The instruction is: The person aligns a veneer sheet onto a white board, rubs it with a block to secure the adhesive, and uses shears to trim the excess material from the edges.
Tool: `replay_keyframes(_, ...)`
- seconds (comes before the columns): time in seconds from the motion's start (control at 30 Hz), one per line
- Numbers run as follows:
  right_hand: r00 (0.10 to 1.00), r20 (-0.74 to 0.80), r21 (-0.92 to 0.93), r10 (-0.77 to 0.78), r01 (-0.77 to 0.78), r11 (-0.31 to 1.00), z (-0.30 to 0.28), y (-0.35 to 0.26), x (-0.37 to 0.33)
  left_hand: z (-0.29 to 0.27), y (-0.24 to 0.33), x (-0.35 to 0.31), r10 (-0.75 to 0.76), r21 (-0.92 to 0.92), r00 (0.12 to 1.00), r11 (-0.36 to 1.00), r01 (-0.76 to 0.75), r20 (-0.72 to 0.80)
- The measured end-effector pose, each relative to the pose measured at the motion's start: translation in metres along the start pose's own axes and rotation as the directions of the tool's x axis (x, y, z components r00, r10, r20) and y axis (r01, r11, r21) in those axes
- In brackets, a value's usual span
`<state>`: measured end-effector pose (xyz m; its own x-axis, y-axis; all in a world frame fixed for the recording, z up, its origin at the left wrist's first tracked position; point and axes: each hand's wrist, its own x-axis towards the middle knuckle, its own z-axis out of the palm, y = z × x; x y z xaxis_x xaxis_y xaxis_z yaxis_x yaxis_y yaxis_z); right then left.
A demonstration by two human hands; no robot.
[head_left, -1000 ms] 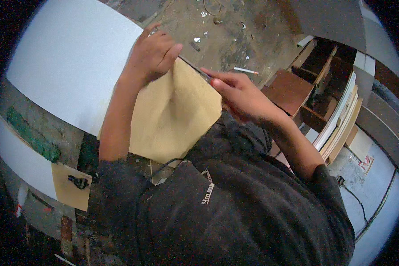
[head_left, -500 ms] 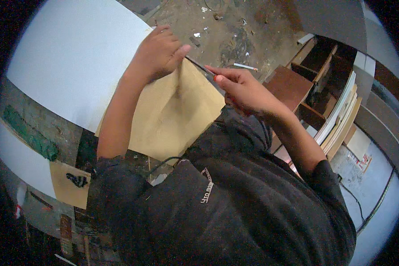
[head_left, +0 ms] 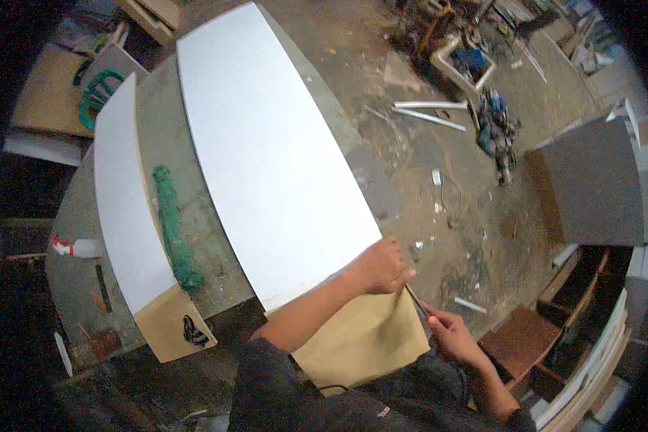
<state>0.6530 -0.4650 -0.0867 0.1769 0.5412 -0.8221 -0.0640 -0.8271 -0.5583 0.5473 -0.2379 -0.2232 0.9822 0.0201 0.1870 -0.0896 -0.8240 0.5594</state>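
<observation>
My right hand [head_left: 453, 337] is closed round a slim tool [head_left: 419, 300] along the tan sheet's [head_left: 363, 338] right edge, its long axis pointing toward my left hand [head_left: 381, 268], curled at the white board's [head_left: 288, 165] near right corner; its grip I can't tell.

The bare left forearm [head_left: 313, 308] reaches forward and slants to the right, ending in the left hand [head_left: 380, 266], back upward, its fingers bent down and the thumb pointing right. Their tips are hidden. The bare right forearm [head_left: 491, 381] angles forward and leftward. The right hand [head_left: 450, 335], lower and nearer the torso, curls into a grip, thumb on top, index finger stretched toward the left hand; the two stay apart.
</observation>
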Motion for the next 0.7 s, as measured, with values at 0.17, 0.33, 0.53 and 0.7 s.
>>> replay_keyframes(0.17, 0.993, -0.024, 0.136, -0.118, 0.120, 0.983, 0.010, 0.022, 0.023, -0.015, 0.015, 0.000, -0.052, -0.020, 0.997, 0.999, 0.051, -0.053)
replay_keyframes(0.33, 1.000, -0.008, 0.186, -0.016, 0.017, 0.982, 0.011, -0.014, 0.014, -0.022, 0.013, 0.003, -0.044, 0.166, 0.997, 0.986, 0.033, 0.065)
replay_keyframes(0.53, 1.000, 0.016, 0.207, -0.026, 0.022, 0.978, 0.012, -0.025, 0.030, -0.025, -0.019, 0.005, -0.097, 0.353, 0.992, 0.928, 0.118, -0.076)
replay_keyframes(0.7, 0.997, -0.042, 0.170, -0.061, 0.068, 0.983, 0.014, -0.041, 0.048, -0.035, -0.043, 0.015, -0.049, 0.316, 0.967, 0.940, 0.130, -0.251)
